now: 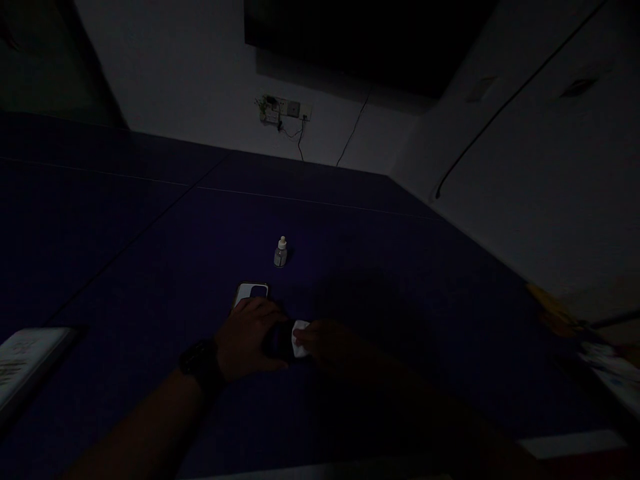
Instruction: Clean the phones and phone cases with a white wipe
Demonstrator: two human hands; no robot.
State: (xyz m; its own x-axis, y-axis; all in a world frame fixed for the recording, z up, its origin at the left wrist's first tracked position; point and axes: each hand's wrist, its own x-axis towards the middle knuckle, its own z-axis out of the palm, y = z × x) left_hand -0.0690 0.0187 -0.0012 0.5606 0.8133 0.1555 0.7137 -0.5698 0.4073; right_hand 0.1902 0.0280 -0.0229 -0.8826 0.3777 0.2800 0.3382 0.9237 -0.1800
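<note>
In dim light, my left hand [249, 339], with a dark watch on its wrist, is closed around the edges of a dark flat phone [284, 343] on the blue tabletop. My right hand [330, 343] pinches a folded white wipe [301, 340] and presses it on the phone. Shadow hides most of the right fingers and the phone's outline. Just beyond my left hand lies a phone case [245, 292], partly covered by the fingers. Farther off stands a small clear dropper bottle [281, 256] with a white top, upright and untouched.
The blue table [165, 267] runs to a white wall with sockets [287, 108], cables and a small plant [262, 107]. A big dark screen [350, 40] hangs above. A white box-like item [30, 360] lies left; a yellow item [553, 310] and papers [615, 373] lie right.
</note>
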